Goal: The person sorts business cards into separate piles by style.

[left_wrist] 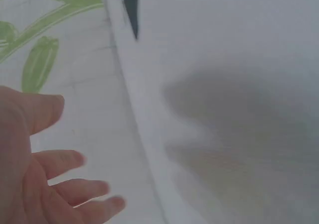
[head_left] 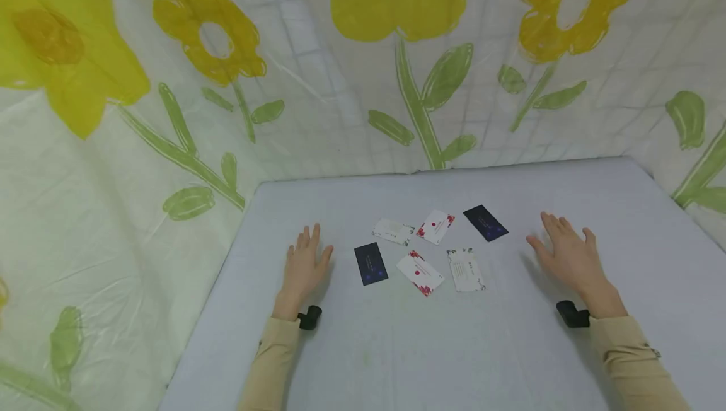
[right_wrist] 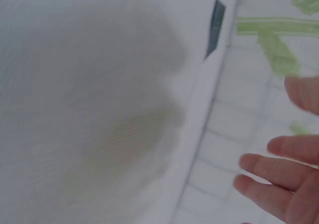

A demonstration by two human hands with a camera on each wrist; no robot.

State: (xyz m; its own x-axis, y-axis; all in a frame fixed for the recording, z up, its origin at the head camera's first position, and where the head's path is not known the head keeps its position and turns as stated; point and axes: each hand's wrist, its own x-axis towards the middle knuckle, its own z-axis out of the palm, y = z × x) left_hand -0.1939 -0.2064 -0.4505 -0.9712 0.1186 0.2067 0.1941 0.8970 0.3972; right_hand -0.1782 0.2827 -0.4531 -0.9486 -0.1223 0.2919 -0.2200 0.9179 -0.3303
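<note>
My left hand (head_left: 303,267) is spread over the table to the left of a loose group of cards, with nothing in it. Nearest to it is a dark blue card (head_left: 371,264). On the far side, my right hand (head_left: 571,258) also holds nothing, its fingers apart. A second dark card (head_left: 485,222) lies closest to that hand. Between these are two white cards with red flowers, one at the back (head_left: 435,227) and one in front (head_left: 420,272). Two white cards with grey-green leaf corners lie at the back left (head_left: 392,232) and front right (head_left: 466,270).
A pale cloth covers the table (head_left: 431,348). Behind it and along both sides hangs a white curtain (head_left: 317,115) printed with yellow flowers and green stems. Each wrist wears a small black camera, one on the left (head_left: 309,317) and one on the right (head_left: 573,314).
</note>
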